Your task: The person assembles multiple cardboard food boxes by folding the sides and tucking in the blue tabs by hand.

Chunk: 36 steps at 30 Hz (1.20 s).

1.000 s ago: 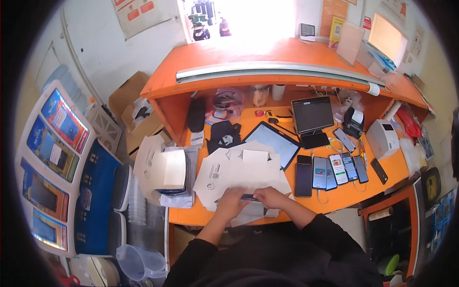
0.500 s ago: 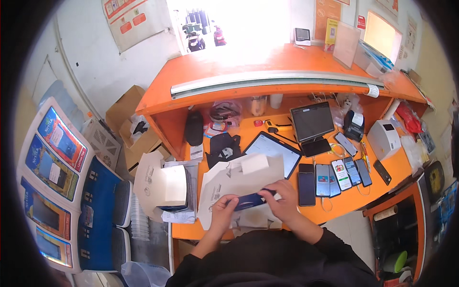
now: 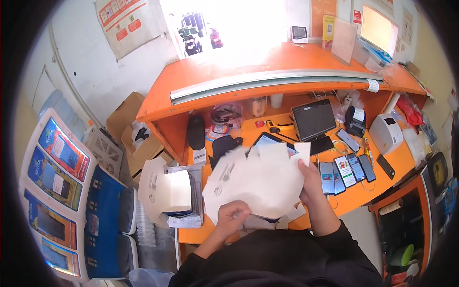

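A large off-white card sheet (image 3: 258, 184) with grey print and cut, folded-looking edges is raised in front of me, tilted over the desk. My right hand (image 3: 311, 184) grips its right edge, thumb uppermost, near a small white flap (image 3: 302, 150). At the lower left edge, my left hand (image 3: 233, 217) is closed with the fingers curled in and pinches the card. A dark blue edge (image 3: 272, 220) peeks out under the sheet; the rest of that thing is hidden. Left of the sheet stands a stack of cream cards (image 3: 178, 191) on similar printed card.
Several phones (image 3: 343, 170) lie in a row to the right, with cables. Behind the sheet are a partly covered tablet (image 3: 267, 139), a dark monitor (image 3: 314, 120) and a yellow tool (image 3: 278, 127). A white label printer (image 3: 386, 133) stands far right; the raised orange counter (image 3: 215, 71) runs across the back.
The dark blue flat thing I held in both hands is now mostly hidden. The card sheet has come up off the desk, and my right hand has moved right and up to its edge.
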{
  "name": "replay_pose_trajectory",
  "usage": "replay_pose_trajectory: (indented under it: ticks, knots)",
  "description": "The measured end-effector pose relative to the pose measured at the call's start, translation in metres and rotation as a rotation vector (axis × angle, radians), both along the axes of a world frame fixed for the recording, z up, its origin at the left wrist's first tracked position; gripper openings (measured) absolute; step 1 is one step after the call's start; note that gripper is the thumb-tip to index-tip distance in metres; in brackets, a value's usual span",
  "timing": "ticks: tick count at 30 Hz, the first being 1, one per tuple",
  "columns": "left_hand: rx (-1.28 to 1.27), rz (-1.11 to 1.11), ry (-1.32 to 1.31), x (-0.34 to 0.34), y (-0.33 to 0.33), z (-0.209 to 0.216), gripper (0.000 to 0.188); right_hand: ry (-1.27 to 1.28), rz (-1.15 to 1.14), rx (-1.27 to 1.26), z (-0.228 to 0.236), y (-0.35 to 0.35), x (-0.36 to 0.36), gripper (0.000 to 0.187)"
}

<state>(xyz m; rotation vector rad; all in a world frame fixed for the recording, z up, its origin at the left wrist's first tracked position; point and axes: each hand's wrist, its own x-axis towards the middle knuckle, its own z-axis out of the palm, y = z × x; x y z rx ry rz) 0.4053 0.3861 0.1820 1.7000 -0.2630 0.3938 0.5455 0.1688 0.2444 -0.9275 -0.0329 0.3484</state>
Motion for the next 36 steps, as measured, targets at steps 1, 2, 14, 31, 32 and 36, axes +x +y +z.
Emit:
replay_pose_trajectory:
  ticks: [1, 2, 14, 31, 32, 36]
  knots:
    - [0.156, 0.024, 0.000, 0.005, 0.004, 0.004, 0.024, -0.044, 0.028, 0.081, 0.007, -0.001, -0.003, 0.041]
    - [0.158, 0.028, -0.001, 0.008, 0.004, 0.008, 0.024, -0.045, 0.032, 0.084, 0.003, 0.001, -0.009, 0.041]
    - [-0.834, 0.039, 0.334, 0.019, -0.013, 0.035, 0.036, -1.364, 0.182, -0.568, -0.001, 0.015, -0.063, 0.045]
    - [-1.002, -0.030, 0.346, 0.022, -0.037, 0.010, 0.022, -1.363, 0.095, -0.716, -0.021, 0.017, -0.065, 0.035]
    - [-1.021, -0.037, 0.320, 0.021, -0.039, 0.009, 0.022, -1.297, 0.041, -0.713, -0.022, 0.019, -0.066, 0.036]
    - [-0.893, 0.048, 0.264, 0.020, -0.043, 0.000, 0.021, -1.261, -0.080, -0.761, -0.019, 0.025, -0.071, 0.036]
